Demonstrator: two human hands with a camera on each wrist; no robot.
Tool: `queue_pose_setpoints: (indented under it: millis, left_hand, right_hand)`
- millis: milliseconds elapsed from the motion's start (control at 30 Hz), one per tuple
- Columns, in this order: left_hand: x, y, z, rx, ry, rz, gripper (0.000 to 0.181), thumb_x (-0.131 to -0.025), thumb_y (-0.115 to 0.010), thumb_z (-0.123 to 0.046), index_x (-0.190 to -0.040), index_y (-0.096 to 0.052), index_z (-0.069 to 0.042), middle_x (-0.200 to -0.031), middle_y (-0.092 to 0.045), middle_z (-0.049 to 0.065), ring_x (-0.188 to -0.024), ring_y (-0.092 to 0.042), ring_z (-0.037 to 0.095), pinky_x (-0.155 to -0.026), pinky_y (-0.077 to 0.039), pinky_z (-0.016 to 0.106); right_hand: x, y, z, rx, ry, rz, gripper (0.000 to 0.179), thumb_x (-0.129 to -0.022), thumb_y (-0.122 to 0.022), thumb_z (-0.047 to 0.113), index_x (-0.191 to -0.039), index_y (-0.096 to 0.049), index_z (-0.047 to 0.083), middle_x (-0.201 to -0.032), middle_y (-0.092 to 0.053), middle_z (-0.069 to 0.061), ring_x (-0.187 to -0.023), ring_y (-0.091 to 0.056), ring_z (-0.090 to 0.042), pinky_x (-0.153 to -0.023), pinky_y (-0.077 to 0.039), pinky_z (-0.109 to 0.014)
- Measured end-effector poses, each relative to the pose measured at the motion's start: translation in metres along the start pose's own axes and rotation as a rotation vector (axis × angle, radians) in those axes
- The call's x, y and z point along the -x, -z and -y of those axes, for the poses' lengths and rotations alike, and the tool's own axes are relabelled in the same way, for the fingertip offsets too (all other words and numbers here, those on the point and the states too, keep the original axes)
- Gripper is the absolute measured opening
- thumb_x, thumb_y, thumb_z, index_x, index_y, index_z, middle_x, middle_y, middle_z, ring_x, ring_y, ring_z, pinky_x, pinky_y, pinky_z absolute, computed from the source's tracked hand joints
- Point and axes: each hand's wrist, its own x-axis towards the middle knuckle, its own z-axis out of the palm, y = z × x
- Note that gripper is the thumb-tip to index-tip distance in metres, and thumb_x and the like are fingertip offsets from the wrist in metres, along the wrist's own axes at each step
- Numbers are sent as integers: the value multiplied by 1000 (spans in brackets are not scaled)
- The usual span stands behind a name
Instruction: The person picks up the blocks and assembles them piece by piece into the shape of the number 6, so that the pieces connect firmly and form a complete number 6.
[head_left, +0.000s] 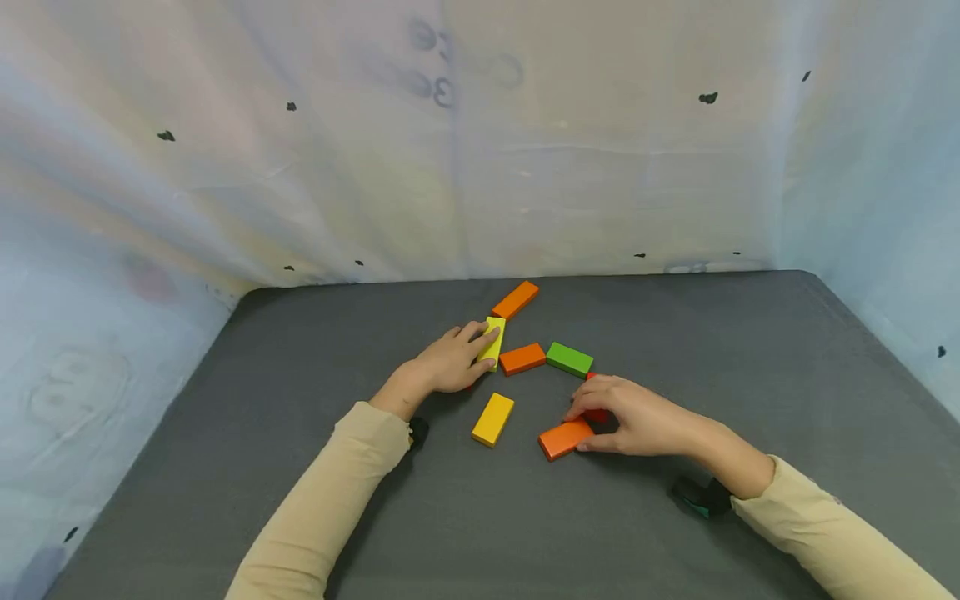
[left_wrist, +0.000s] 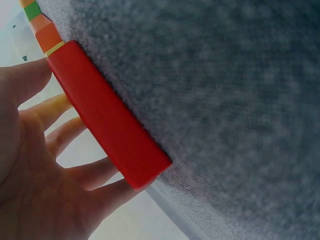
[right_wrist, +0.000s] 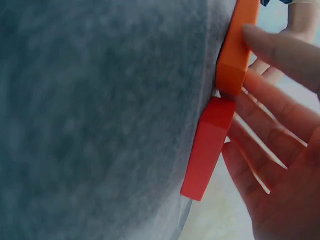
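Observation:
My left hand (head_left: 453, 360) lies over a yellow block (head_left: 492, 343), its spread fingers and thumb touching it. Beneath that hand, mostly hidden in the head view, is a red block (left_wrist: 107, 115), which fills the middle of the left wrist view. My right hand (head_left: 637, 417) pinches an orange block (head_left: 558, 439), thumb on the near side and index finger on the far side. Against one end of that orange block, or very close to it, stands another red block (right_wrist: 209, 147), partly covered by the right fingers in the head view.
A bright green block (head_left: 570, 358) and an orange-red block (head_left: 522, 359) lie end to end between the hands. Farther back is another orange block (head_left: 516, 299), near the yellow one. A deeper yellow block (head_left: 492, 419) lies apart on the dark grey table (head_left: 420, 533). Pale sheeting (head_left: 570, 192) surrounds the table.

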Motion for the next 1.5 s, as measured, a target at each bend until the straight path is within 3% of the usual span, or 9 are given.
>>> queue_pose_setpoints:
  millis: [200,467,667,1067,1300,1500]
  left_hand:
    - [2,-2,3,-21,24,8,58,-103,-41,-36,-155,-20,-19,-159,-17,8,-142,-24,42,-113,-29,54]
    - [4,0,9,-25,13,19,59,-104,-40,-37,-155,-17,-20,-159,-16,9,-142,-22,45,-114,-26,54]
    - [6,0,11,-39,52,31,59,-103,-40,-38,-155,-17,-23,-160,-16,5,-143,-22,42,-114,-28,53]
    - [5,1,9,-17,36,34,59,-103,-40,-38,-155,-17,-23,-160,-16,6,-143,-22,42,-114,-28,53]
    - [3,0,9,-18,27,24,59,-103,-39,-38,-155,-17,-22,-159,-16,6,-142,-23,43,-114,-28,53]
    - [3,-1,11,-22,37,19,59,-103,-40,-39,-155,-18,-23,-159,-17,5,-142,-24,39,-112,-30,53]
  right_hand:
    - [-6,-9,6,26,-40,-47,23,-83,-76,35,-100,-68,21,-104,-60,8,-93,-53,-8,-82,-50,-33]
    - [-11,-14,10,23,-91,-91,21,-81,-78,33,-95,-67,21,-99,-59,9,-90,-50,-8,-78,-49,-31]
    - [-15,-16,12,18,-109,-78,23,-82,-76,36,-97,-68,21,-102,-59,7,-92,-52,-10,-80,-50,-33]
    - [-11,-12,13,-3,-99,-66,26,-84,-75,35,-104,-69,19,-106,-61,6,-95,-54,-11,-82,-51,-34]
    - [-7,-1,4,-6,-69,-149,33,-88,-71,24,-117,-68,10,-121,-63,-3,-111,-57,-22,-90,-51,-43]
    - [0,7,-4,-16,-97,-160,44,-89,-69,17,-130,-60,4,-141,-50,-18,-129,-46,-38,-99,-43,-55]
